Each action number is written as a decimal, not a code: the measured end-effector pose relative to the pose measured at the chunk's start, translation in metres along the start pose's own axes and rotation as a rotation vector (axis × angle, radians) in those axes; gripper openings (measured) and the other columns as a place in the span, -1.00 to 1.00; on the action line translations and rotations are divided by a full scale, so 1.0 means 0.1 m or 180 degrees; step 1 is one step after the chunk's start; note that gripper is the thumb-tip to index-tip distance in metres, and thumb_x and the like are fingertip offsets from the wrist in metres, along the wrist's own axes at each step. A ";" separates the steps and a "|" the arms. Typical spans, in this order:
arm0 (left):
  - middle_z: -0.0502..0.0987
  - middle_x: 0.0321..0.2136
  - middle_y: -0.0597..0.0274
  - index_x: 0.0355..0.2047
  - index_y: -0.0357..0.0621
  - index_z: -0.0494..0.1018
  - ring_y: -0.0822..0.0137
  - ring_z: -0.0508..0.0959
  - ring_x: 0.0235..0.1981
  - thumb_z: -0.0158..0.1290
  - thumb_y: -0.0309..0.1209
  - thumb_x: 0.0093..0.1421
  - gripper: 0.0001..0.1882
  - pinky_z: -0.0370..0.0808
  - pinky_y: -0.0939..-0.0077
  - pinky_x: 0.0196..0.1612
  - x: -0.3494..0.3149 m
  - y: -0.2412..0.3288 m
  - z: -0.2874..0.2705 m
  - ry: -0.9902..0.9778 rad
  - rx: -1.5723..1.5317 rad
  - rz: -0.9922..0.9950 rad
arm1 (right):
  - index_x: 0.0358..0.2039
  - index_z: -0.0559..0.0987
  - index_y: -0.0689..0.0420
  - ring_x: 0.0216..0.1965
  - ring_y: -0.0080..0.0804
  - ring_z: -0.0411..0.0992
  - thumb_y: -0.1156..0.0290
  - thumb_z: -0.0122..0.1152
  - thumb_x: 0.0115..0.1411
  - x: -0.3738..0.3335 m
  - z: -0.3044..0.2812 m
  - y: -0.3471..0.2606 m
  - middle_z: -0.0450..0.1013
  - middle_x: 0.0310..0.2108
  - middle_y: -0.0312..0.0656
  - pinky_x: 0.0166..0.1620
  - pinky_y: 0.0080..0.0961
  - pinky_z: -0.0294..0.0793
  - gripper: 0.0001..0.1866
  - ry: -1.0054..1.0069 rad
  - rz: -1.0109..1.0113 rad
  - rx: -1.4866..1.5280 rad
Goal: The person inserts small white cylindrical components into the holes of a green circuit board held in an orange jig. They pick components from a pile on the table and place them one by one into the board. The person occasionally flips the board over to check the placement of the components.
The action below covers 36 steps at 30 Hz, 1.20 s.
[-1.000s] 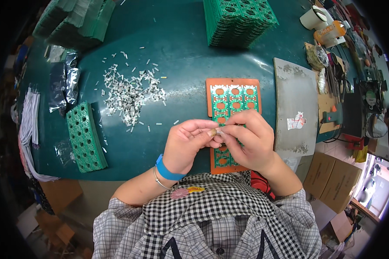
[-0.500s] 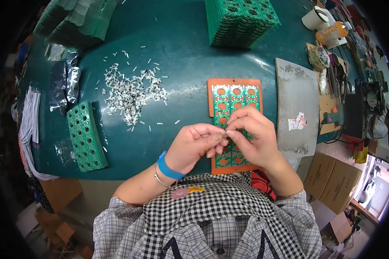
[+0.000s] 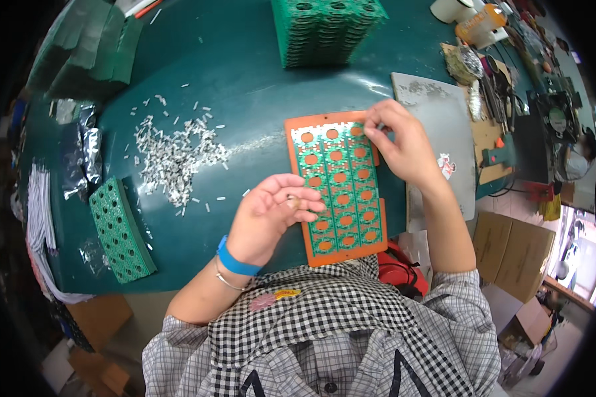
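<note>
A green circuit board panel (image 3: 324, 198) with rows of oval holes lies on an orange backing plate (image 3: 344, 255) in front of me. My right hand (image 3: 400, 142) is at the panel's far right corner, thumb and forefinger pinched low over the end of the right row. Whatever sits between those fingertips is too small to make out. My left hand (image 3: 268, 215) hovers at the panel's left edge, palm partly up. Its thumb meets the curled fingers around something tiny that I cannot identify. Left of the panel lies a loose heap of small white strips (image 3: 179, 155).
Stacked green panels (image 3: 328, 33) stand at the back, with more stacks (image 3: 86, 49) far left. Another small panel stack (image 3: 119, 228) and white wires (image 3: 41, 212) lie left. A grey metal plate (image 3: 424, 99), tools and an orange-labelled bottle (image 3: 480, 25) occupy the right.
My hands have come apart. The right one moved away to the panel's far right corner; the left one drew slightly left. The whole view has shifted, uncovering most of the panel.
</note>
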State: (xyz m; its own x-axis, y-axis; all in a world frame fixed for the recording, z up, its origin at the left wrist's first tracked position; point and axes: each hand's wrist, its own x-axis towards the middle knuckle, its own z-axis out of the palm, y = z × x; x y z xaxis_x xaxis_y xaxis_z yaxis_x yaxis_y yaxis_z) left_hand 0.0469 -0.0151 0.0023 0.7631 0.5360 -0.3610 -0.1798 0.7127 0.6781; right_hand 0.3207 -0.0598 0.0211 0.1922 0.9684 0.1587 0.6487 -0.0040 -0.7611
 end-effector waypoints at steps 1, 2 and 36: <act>0.57 -0.04 -0.07 0.08 -0.33 0.33 0.17 0.63 -0.04 -0.01 -0.54 0.35 -0.69 0.62 0.43 -0.03 0.01 0.04 0.00 0.0012 -0.0125 -0.0088 | -0.38 0.51 0.28 -0.30 -0.18 0.48 0.61 0.19 0.15 0.05 -0.03 0.07 0.47 -0.30 -0.12 -0.23 -0.38 0.49 -0.97 -0.0010 0.0011 -0.0125; 0.54 0.03 -0.13 0.07 -0.33 0.35 0.07 0.59 0.06 -0.01 -0.53 0.36 -0.71 0.61 0.31 0.08 0.00 0.06 -0.02 -0.0074 -0.0193 -0.0031 | -0.39 0.52 0.28 -0.30 -0.16 0.49 0.60 0.20 0.14 0.11 -0.02 0.15 0.47 -0.31 -0.12 -0.22 -0.35 0.49 -0.96 -0.0034 -0.0020 -0.0207; 0.65 -0.31 0.15 -0.16 -0.26 0.54 0.54 0.55 -0.43 0.13 -0.46 0.32 -0.86 0.40 0.74 -0.47 -0.11 0.00 -0.10 -0.0006 0.0640 -0.0064 | -0.42 0.48 0.29 -0.28 -0.13 0.49 0.68 0.17 0.10 0.18 0.01 0.33 0.47 -0.29 -0.11 -0.20 -0.38 0.51 -0.95 -0.0102 -0.0374 -0.0609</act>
State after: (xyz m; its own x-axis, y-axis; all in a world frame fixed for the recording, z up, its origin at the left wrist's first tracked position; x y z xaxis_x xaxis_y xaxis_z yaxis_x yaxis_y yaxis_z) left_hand 0.0327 -0.0162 0.0001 0.7666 0.5215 -0.3747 -0.0369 0.6184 0.7850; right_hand 0.3449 -0.0418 -0.0014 0.0855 0.9724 0.2170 0.7936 0.0652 -0.6050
